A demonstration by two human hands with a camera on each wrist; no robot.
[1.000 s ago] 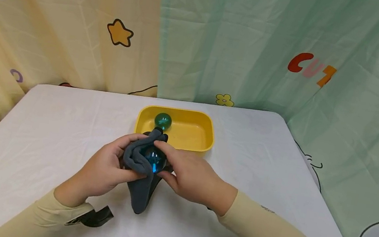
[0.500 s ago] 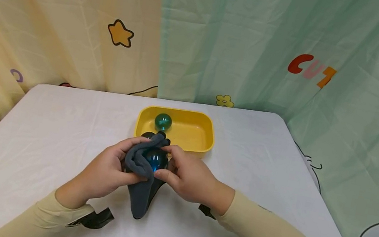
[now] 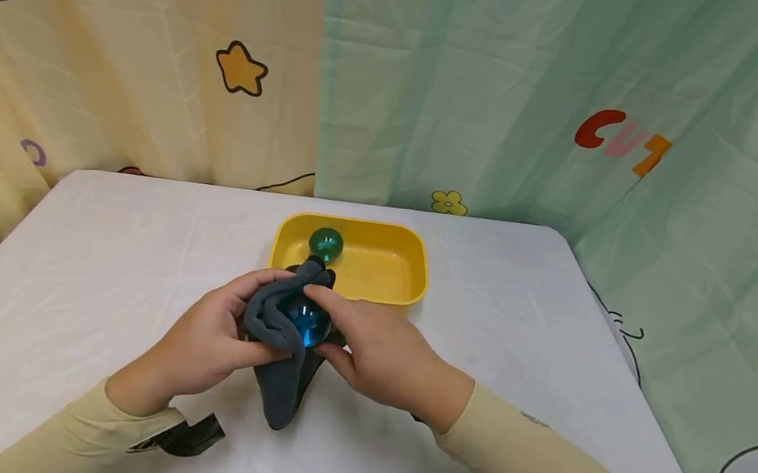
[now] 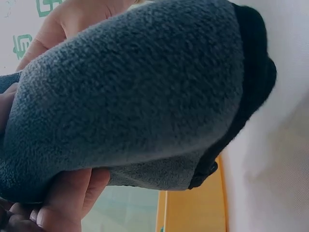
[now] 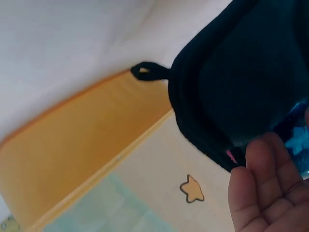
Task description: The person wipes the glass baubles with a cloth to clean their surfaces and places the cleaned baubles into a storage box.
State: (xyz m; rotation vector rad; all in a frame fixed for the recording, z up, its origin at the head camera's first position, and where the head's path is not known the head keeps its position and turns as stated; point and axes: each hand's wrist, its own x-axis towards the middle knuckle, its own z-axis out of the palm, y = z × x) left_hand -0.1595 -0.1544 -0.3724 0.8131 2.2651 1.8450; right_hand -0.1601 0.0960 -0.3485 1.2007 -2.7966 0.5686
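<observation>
A dark grey cloth (image 3: 279, 392) with black edging is folded around a clear blue ball (image 3: 308, 324) in front of the tray. From the left, my left hand (image 3: 201, 336) grips the bunched cloth, thumb in front and fingers behind. My right hand (image 3: 385, 352) holds the ball's exposed right side between thumb and fingers. Fuzzy pile of the cloth (image 4: 130, 92) fills much of the left wrist view, hiding the ball. Seen from the right wrist, the right fingers (image 5: 263, 179) lie by the cloth's dark edge, where a small hanging loop (image 5: 152, 71) sticks out.
Just beyond the hands stands a yellow tray (image 3: 409, 280) on the white-covered table (image 3: 525, 313). A green clear ball (image 3: 327, 243) sits in its left part. Printed curtains (image 3: 454, 72) hang behind and at the sides. A black strap (image 3: 187, 437) sticks out from the left sleeve.
Half a second ago the right thumb and fingers were drawn slightly back; now they reach further round the blue ball again. The cloth shifts slightly left and up with them.
</observation>
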